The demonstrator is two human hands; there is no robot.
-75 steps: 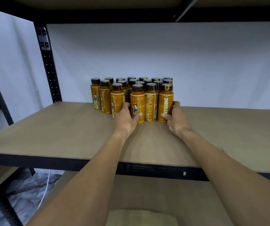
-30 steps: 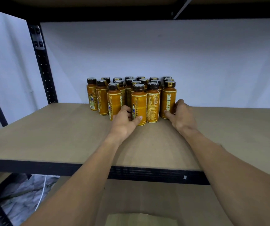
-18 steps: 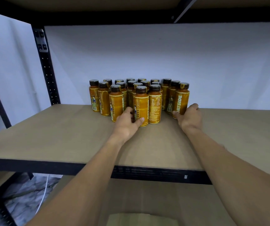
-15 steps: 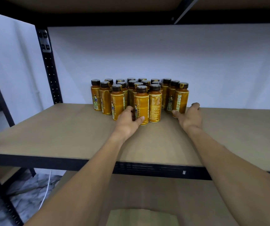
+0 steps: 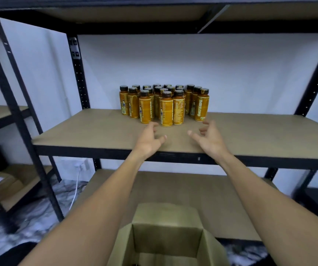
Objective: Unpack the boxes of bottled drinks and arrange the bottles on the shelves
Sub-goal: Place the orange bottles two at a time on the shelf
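Head view: one camera, looking down over both forearms.
Orange drink bottles: upright, packed in a tight cluster toward the back of the middle shelf; front row uneven.
Left hand: empty, fingers loosely spread, just short of the front bottles.
Right hand: empty, fingers loosely curled, near the cluster but apart from it.
Cardboard box: open, below the hands; contents too dark to tell.
Risk: likely a clipped front bottle toppling its neighbours, from a careless finger or from pushing the next bottles in too hard.
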